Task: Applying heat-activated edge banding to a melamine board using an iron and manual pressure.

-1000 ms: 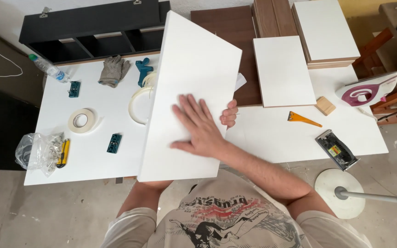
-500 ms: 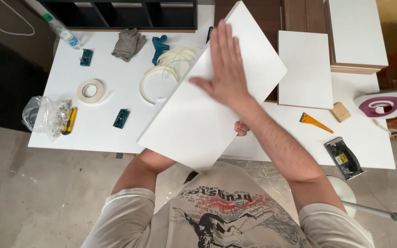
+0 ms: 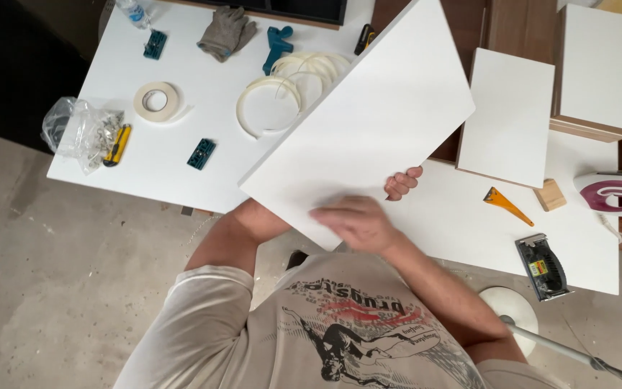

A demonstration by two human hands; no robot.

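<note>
Table point(image 3: 181, 166): white, carries everything beyond the fingers.
Panel point(image 3: 358, 137): white board, tilted, lifted off the table, spanning up and away from both hands.
Right hand point(image 3: 354, 223): flat on the panel's near face, motion-blurred; fingers point(image 3: 325, 214) seem together, pressing.
Left hand point(image 3: 402, 184): reaches under the panel; only curled fingertips show at its right edge, gripping it.
Edge-banding coils point(image 3: 275, 97): beyond the panel's far-left edge.
Risk: the panel likely slips or swings into the coils, since one hand grips only its edge.
</note>
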